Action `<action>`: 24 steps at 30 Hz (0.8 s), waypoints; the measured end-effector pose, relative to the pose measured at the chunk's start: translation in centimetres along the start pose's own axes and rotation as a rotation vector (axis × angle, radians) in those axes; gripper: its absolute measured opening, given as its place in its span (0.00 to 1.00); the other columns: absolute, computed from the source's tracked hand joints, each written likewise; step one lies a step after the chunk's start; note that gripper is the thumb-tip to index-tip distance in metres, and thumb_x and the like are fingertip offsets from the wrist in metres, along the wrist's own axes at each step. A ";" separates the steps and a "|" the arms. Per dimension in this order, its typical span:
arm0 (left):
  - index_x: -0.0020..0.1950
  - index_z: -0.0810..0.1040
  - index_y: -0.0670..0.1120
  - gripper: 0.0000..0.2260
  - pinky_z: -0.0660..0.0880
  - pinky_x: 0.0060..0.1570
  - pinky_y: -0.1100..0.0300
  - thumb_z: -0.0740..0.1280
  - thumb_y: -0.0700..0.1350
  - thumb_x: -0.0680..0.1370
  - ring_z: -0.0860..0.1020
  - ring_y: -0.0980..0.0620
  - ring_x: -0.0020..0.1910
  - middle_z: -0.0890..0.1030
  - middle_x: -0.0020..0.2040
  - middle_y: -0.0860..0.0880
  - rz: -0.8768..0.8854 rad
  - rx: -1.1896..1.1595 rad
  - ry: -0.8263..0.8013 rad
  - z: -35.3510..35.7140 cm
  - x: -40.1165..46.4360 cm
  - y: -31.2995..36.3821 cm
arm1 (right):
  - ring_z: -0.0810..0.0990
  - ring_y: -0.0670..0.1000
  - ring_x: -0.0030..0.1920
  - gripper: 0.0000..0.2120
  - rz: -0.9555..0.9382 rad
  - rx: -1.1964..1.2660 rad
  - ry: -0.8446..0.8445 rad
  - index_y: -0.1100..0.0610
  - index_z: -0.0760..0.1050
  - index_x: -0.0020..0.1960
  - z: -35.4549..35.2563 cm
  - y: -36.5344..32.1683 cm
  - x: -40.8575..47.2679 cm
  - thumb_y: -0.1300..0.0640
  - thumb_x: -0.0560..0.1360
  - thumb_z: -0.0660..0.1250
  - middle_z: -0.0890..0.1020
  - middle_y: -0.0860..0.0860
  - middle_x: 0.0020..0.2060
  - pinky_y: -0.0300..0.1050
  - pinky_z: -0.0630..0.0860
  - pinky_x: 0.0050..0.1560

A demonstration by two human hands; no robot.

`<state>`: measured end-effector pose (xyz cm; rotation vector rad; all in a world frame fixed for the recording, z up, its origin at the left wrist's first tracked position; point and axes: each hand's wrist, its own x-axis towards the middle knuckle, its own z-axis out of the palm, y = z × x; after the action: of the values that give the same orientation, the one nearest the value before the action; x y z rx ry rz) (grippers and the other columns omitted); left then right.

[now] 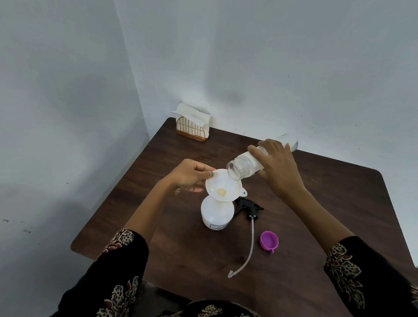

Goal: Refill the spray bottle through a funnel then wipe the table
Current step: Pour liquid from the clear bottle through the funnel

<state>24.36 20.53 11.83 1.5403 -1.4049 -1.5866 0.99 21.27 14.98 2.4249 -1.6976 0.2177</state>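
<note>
A white spray bottle (216, 214) stands upright in the middle of the dark wooden table (321, 212), its head off. A white funnel (222, 187) sits in its neck. My left hand (190, 175) pinches the funnel's left rim. My right hand (275, 166) grips a clear refill bottle (241, 167), tipped with its open mouth over the funnel, and liquid runs into it. The black sprayer head (249, 207) with its long clear tube (249, 247) lies on the table right of the bottle.
A purple cap (269, 240) lies right of the tube. A gold wire holder with white napkins (192, 126) stands at the far left corner against the wall. Walls close the table's far and left sides.
</note>
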 end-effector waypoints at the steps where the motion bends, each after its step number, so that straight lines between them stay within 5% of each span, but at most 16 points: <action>1: 0.45 0.83 0.53 0.05 0.81 0.48 0.56 0.69 0.43 0.76 0.83 0.53 0.47 0.85 0.45 0.53 -0.001 -0.002 -0.001 0.0 0.0 0.0 | 0.66 0.59 0.67 0.25 -0.002 -0.001 0.000 0.54 0.68 0.67 0.0 0.0 0.0 0.62 0.72 0.69 0.71 0.58 0.65 0.64 0.63 0.66; 24: 0.48 0.83 0.52 0.04 0.80 0.48 0.56 0.69 0.44 0.76 0.83 0.53 0.46 0.85 0.47 0.49 0.001 -0.009 -0.022 -0.1 0.2 0.1 | 0.67 0.61 0.67 0.23 0.006 0.020 0.032 0.55 0.70 0.66 -0.5 0.2 0.5 0.60 0.73 0.69 0.72 0.60 0.63 0.65 0.62 0.66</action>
<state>24.42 20.30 11.86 1.5210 -1.4081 -1.6119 0.97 20.82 15.56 2.4175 -1.6974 0.2743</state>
